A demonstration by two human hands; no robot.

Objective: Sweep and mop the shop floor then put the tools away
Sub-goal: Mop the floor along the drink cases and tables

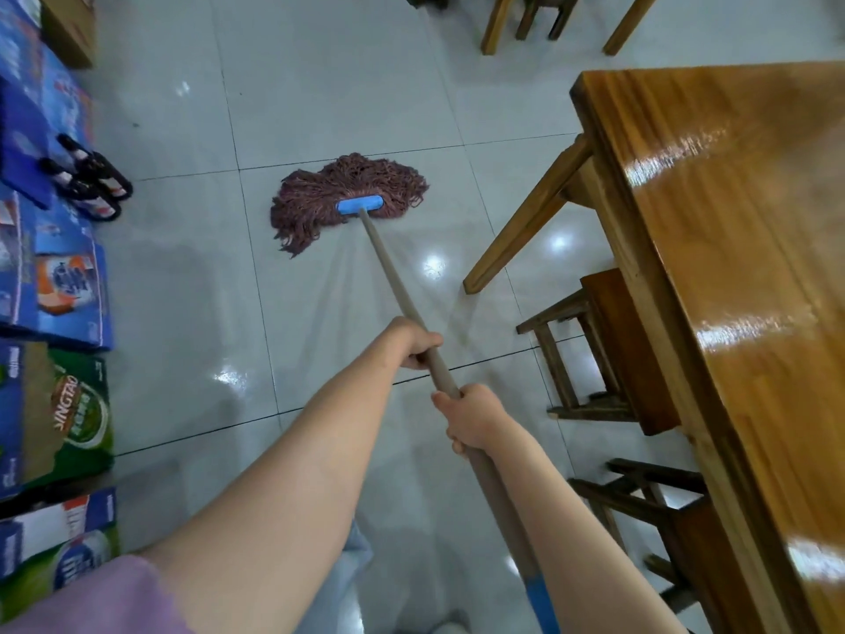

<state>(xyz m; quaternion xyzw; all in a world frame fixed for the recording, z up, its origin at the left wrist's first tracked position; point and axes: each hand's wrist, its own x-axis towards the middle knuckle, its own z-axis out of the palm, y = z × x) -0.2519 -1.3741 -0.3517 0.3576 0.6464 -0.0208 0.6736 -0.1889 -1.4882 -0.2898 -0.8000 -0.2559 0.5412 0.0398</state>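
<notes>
I gripped the mop handle (pixel 393 286) with both fists, left hand (pixel 414 343) above right hand (pixel 471 421), its reddish mop head (pixel 320 199) spread on the tiled floor (pixel 192 290) beside the wooden table (pixel 731 249).

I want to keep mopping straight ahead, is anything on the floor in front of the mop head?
Nothing visible blocks it. The mop head lies on bare tile. Dark bottles lie off to its left by the boxes, and the table leg stands to its right.
</notes>
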